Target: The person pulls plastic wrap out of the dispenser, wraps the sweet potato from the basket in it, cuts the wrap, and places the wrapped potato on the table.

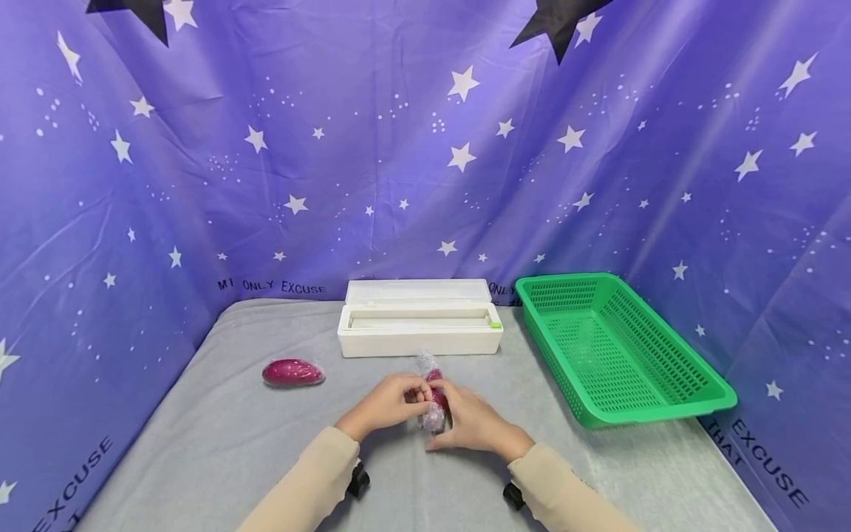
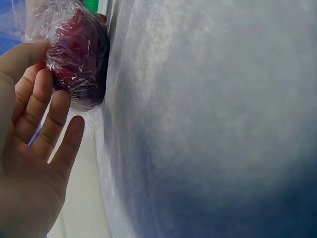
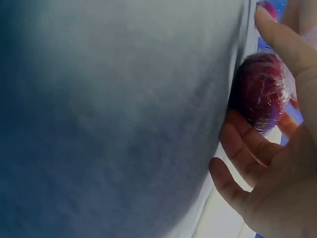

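Observation:
An oblong purple-red vegetable [image 1: 436, 399] in crinkled cling film lies on the cloth between both hands; its exact kind is unclear. My left hand [image 1: 397, 399] pinches the loose film [image 2: 42, 22] on top between thumb and index finger, the other fingers spread loosely in the left wrist view. Curved around the vegetable's right side is my right hand [image 1: 475, 420]. Its fingertips touch the far end in the right wrist view, while the thumb [image 3: 277, 32] stands at the near end. Another film-wrapped purple-red vegetable [image 1: 293, 372] lies to the left, apart from the hands.
Behind the hands stands a white cling film dispenser box [image 1: 420, 343], its clear lid raised and a small green piece at its right end. A green perforated basket [image 1: 565, 377] sits on the right. Grey cloth [image 1: 219, 443] covers the table; a purple star-printed curtain [image 1: 372, 148] surrounds it.

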Tool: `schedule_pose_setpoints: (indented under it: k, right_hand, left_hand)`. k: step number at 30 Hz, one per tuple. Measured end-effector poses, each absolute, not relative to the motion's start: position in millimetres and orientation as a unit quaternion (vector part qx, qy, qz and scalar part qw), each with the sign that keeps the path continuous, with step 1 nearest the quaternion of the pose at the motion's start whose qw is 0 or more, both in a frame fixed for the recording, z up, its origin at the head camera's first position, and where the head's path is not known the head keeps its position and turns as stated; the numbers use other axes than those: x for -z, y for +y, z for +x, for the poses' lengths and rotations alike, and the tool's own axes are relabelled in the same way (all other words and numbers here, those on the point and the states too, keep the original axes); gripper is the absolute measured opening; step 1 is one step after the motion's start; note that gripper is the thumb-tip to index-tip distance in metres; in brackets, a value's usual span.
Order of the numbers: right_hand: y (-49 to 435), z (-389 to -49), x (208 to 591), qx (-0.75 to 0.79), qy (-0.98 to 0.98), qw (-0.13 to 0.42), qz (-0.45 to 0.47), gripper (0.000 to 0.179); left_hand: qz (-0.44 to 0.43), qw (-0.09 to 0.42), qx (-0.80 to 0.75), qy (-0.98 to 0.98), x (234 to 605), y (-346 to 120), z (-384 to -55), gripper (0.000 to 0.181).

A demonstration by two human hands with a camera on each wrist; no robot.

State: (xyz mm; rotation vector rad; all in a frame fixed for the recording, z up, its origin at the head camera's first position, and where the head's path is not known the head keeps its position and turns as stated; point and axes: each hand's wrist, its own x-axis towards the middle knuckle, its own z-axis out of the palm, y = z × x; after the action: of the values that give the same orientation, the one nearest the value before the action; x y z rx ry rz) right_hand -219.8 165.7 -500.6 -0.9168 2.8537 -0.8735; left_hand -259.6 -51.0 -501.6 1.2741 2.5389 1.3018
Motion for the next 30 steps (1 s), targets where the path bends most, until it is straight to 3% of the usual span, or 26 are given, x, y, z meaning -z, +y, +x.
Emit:
schedule_pose_setpoints:
  k: [8,17,30]
  right_hand:
    - [172.1,-222.4,503.1,0.302,0.899,0.017,-0.316,0.064]
    - [181.1,-230.8,501.4,0.339,0.881,0.056,-0.325,0.051]
    - [177.8,-232.8,499.9,0.349,0.885,0.079,-0.299,0.034]
  left_hand:
    - [0.386,0.037,-0.436,0.812,502.2,-53.6,-260.0,0.007]
    - [0.392,0.057,-0.438,0.807,503.7,-57.3,-261.6,0.004]
    - [0.395,0.095,-0.426,0.808,507.4,-61.2,-266.3,0.023]
